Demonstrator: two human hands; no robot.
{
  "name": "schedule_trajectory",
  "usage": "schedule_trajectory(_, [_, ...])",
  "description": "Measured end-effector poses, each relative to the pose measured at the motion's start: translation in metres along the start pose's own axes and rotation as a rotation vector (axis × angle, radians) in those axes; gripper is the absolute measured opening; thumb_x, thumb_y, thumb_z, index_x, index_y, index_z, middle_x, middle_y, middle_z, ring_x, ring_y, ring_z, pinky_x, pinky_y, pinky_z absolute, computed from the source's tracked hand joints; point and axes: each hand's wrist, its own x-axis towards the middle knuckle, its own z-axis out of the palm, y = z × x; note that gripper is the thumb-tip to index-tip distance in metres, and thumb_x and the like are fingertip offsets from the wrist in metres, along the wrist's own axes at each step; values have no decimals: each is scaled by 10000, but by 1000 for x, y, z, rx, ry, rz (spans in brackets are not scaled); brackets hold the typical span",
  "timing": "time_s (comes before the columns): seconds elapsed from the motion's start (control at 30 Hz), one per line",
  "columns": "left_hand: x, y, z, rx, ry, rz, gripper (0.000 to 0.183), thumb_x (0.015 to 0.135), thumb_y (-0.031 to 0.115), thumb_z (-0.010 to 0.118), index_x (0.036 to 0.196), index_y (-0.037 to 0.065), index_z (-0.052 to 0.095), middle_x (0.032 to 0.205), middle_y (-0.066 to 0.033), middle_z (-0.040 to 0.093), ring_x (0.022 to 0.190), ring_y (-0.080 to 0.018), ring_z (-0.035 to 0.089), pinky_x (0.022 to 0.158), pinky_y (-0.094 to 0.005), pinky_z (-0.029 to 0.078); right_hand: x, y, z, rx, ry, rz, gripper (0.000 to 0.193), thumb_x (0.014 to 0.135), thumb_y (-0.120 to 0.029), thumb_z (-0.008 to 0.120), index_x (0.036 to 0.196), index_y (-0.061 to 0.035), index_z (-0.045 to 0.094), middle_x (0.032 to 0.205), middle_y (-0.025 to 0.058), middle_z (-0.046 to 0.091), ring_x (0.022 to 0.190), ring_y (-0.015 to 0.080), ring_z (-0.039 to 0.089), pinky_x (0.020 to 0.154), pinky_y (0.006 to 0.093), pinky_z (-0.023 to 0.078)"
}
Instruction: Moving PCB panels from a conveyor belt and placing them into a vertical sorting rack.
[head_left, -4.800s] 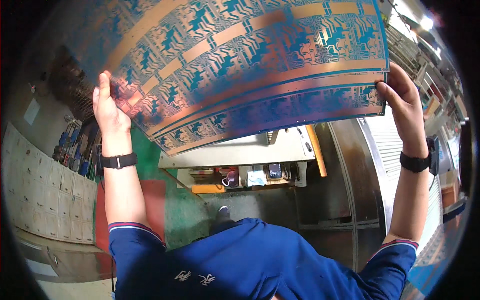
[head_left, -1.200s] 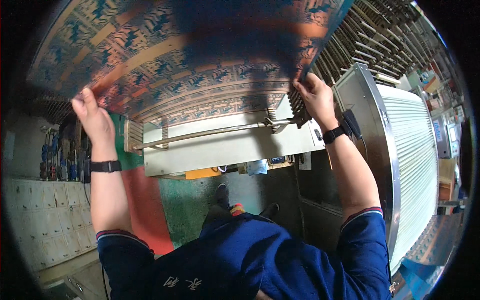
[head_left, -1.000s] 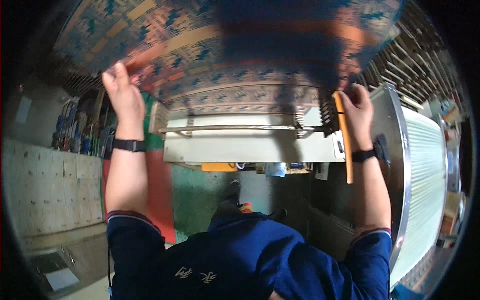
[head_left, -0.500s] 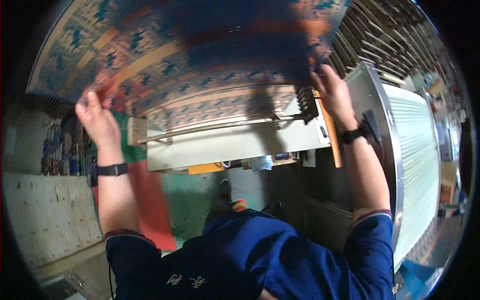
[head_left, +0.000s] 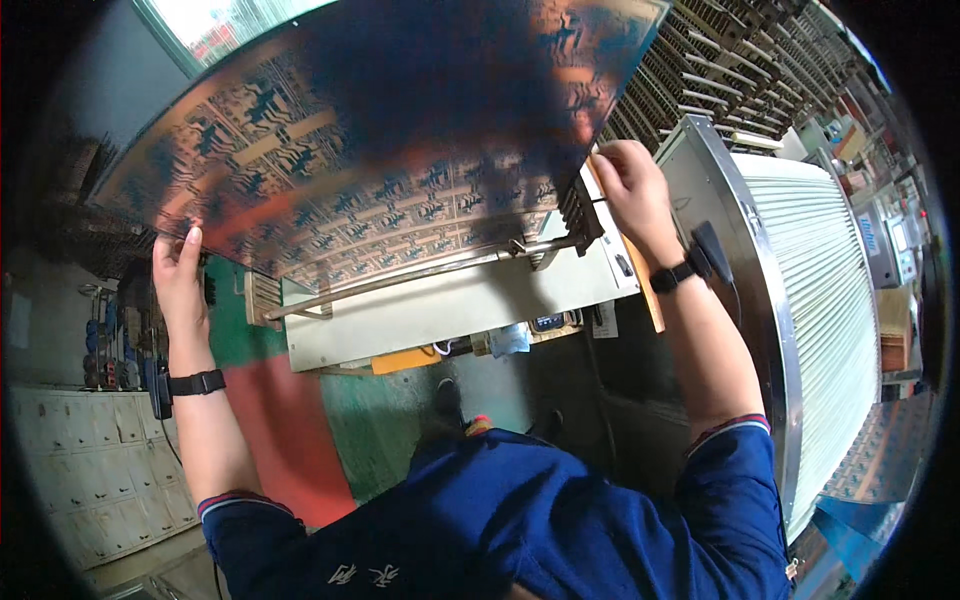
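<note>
A large circuit board panel [head_left: 330, 130], copper-coloured with dark blue areas, tilts up in front of me. Its lower left edge is pinched between the thumb and fingers of my left hand [head_left: 180, 275]. My right hand [head_left: 637, 195] has its fingers curled at the panel's right edge; the fingertips are partly hidden. Below the panel is a rack with a metal rod [head_left: 420, 275] and slotted end pieces, the left one a toothed block [head_left: 262, 296] and the right one a dark comb [head_left: 578, 212]. Whether the panel's lower edge touches the rack, I cannot tell.
The rack sits on a pale ledge [head_left: 440, 315]. On my right stands a metal-framed unit with ribbed pale sheets [head_left: 800, 300], and slotted racks [head_left: 740, 70] lie beyond it. Red matting [head_left: 290, 430] covers part of the green floor, left of my feet. Pale cabinets [head_left: 100, 450] are at far left.
The panel has shifted down and a little left, uncovering a bright window area at top left. My left hand has moved lower, and my right hand has moved slightly left and down.
</note>
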Motion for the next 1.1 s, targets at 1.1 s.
schedule_trajectory(1.1, [-78, 68, 130, 517, -514, 890, 437, 876, 96, 594, 1298, -14, 558, 1326, -210, 569, 1260, -386, 503, 1089, -462, 360, -107, -37, -94, 259, 84, 10, 370, 929, -209, 629, 1238, -12, 575, 1170, 184, 625, 1122, 342, 590, 974, 413, 467])
